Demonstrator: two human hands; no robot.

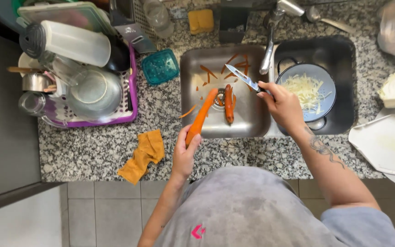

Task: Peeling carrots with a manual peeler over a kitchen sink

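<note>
Over the sink (193, 59) we are holding a carrot (201, 116) by its lower end, and it is looking stiff, light and likely slick where peeled, so the thick butt seems the safest place to take it. Our left hand (184, 153) is closing its grip round that end, tip slanting toward the drain beside a second carrot (228, 104), while our right hand (282, 103) is gripping a knife (243, 78) by the handle, blade pointing up-left above the peelings.
</note>
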